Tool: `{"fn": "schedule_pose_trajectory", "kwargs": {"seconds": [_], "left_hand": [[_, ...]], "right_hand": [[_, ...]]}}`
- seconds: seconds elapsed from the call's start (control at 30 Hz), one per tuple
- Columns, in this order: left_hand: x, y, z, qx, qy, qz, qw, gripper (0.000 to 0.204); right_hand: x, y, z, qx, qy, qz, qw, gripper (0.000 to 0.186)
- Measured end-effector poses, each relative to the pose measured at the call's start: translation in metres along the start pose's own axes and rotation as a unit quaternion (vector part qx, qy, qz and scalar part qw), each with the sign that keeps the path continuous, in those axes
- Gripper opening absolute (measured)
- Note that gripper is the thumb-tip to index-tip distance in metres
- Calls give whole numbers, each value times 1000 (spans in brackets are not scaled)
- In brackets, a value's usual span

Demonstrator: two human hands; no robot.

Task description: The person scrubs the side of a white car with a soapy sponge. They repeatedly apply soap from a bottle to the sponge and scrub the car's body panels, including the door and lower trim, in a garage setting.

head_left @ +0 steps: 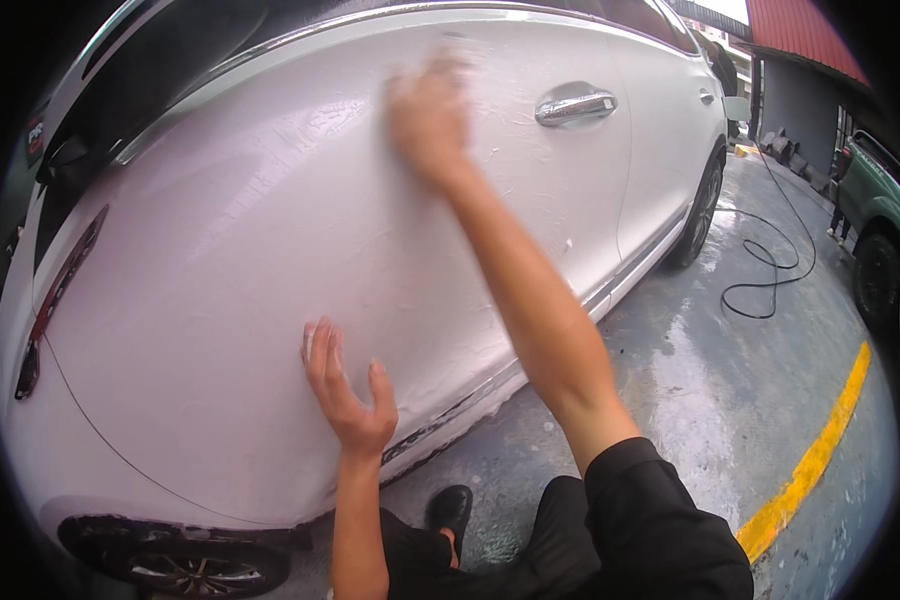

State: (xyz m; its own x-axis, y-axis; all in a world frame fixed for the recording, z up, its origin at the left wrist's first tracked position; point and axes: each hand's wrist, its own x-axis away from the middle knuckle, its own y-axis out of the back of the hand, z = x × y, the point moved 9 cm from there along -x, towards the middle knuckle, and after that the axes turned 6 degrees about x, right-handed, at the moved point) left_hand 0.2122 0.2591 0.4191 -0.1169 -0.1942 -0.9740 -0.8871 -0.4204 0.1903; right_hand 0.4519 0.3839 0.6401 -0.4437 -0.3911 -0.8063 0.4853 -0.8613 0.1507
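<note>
The wet, white side of a car (220, 340) fills the left and middle of the head view, with foamy streaks on its door. My left hand (350, 395) is against the lower panel, fingers stretched out and apart, holding nothing. Higher up, my right hand (430, 120) presses to the door, left of the chrome door handle (576, 106). Motion smears its fingers. A pale, blurred patch shows at the fingertips, but I cannot make out whether it is a held thing or foam.
A car wheel (195, 572) is at the lower left. On the wet grey floor (660, 340) to the right lie a looped black hose (770, 268) and a yellow painted line (808, 460). A green vehicle (882, 195) stands at the far right. My dark shoe (450, 512) is beside the car.
</note>
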Motion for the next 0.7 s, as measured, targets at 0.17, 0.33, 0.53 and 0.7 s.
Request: {"fn": "schedule_pose_trajectory", "kwargs": {"seconds": [0.17,0.33,0.53,0.7], "left_hand": [[-29,23,4,-106,-43,6,993,66],[-127,22,5,-249,-49,15,967,70],[-237,-18,31,-360,-140,67,920,72],[-286,-64,28,-323,-228,76,915,69]], "right_hand": [[116,-55,140,-46,456,98,884,68],[-22,4,-16,59,302,4,952,61],[-58,28,-77,86,-3,-36,996,79],[-47,6,-13,69,158,92,981,73]]}}
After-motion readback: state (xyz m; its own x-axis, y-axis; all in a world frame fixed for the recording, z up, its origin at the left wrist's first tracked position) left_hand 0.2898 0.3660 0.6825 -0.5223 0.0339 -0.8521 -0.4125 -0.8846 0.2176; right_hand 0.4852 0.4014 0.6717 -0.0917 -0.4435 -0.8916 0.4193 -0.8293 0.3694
